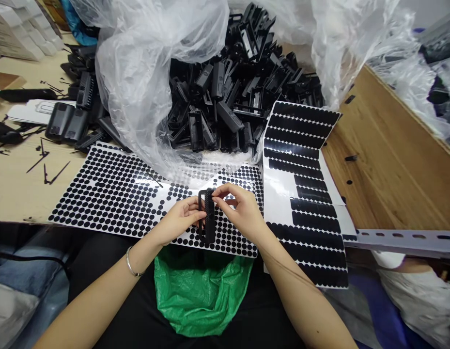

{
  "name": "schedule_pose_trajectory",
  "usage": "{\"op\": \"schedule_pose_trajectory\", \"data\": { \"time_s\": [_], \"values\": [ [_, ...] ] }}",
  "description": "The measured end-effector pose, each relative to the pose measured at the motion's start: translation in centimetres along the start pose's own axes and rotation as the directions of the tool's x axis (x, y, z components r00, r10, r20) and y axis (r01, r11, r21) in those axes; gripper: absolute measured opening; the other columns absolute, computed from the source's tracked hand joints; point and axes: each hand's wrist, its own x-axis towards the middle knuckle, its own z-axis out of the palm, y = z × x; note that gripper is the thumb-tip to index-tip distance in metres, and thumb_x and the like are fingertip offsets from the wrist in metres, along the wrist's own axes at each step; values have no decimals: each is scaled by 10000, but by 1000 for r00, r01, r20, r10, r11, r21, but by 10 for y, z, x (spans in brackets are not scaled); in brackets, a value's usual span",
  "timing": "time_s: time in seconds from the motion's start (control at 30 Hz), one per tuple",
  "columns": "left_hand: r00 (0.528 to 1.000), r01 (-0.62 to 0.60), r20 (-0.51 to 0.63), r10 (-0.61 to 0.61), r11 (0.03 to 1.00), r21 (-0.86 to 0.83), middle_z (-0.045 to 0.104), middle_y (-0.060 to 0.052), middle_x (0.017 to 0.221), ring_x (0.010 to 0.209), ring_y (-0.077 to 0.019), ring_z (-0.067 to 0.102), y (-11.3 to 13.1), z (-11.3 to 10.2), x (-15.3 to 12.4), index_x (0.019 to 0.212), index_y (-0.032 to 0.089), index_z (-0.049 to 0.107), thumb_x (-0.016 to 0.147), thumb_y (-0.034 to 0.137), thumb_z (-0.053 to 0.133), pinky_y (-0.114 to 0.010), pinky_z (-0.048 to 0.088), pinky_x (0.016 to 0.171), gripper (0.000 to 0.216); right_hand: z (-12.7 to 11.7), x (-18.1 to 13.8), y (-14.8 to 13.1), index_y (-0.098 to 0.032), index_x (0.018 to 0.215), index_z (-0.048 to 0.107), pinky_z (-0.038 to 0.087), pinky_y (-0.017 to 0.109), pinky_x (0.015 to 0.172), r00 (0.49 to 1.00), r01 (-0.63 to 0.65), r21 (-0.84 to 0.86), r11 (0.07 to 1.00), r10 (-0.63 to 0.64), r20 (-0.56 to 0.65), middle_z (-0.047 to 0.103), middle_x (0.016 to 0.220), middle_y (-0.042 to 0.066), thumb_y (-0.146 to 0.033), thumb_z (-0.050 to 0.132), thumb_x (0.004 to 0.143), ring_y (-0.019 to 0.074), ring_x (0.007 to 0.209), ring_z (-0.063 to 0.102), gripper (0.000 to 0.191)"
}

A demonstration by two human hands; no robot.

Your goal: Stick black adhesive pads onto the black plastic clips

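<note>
My left hand point(181, 220) grips a black plastic part point(207, 215) that stands upright over a white sheet of small round black stickers point(112, 191). My right hand point(239, 208) pinches the top of the same part with fingertips pressed together. Both hands hover at the table's near edge. A silver bracelet point(132, 264) circles my left wrist.
A big pile of black plastic parts point(232, 102) spills from a clear plastic bag point(137, 82) behind the sheet. A sheet of long oval black pads point(304, 194) lies to the right. A green bag point(201, 291) rests on my lap. Wooden board point(388, 160) right; loose parts point(65, 121) left.
</note>
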Motion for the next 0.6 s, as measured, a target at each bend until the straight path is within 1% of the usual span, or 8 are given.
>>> {"op": "schedule_pose_trajectory", "data": {
  "time_s": [0.17,0.4,0.6],
  "values": [
    [1000,-5,-6,5,1000,9,676,-57,915,784,-170,634,0,-1,0,990,168,644,801,377,709,-298,528,698,289,2,0,0,-226,837,631,593,302,635,999,12,-13,1000,-13,-31,674,851,39,-196,599,850,176,785,636,46],
    [1000,12,-14,-11,1000,4,677,-46,873,753,-165,644,-1,-1,0,909,164,624,772,392,739,-296,534,690,289,3,-2,0,-215,833,642,593,296,619,998,-11,9,1000,12,-57,682,846,41,-189,612,836,177,781,643,40],
    [1000,12,-20,-12,1000,1,680,-47,862,753,-166,649,-4,-2,1,917,159,640,760,391,753,-281,533,670,303,5,-3,0,-212,822,645,602,289,620,997,-5,11,1000,6,-75,683,836,40,-182,618,827,169,763,644,41]
  ]
}}
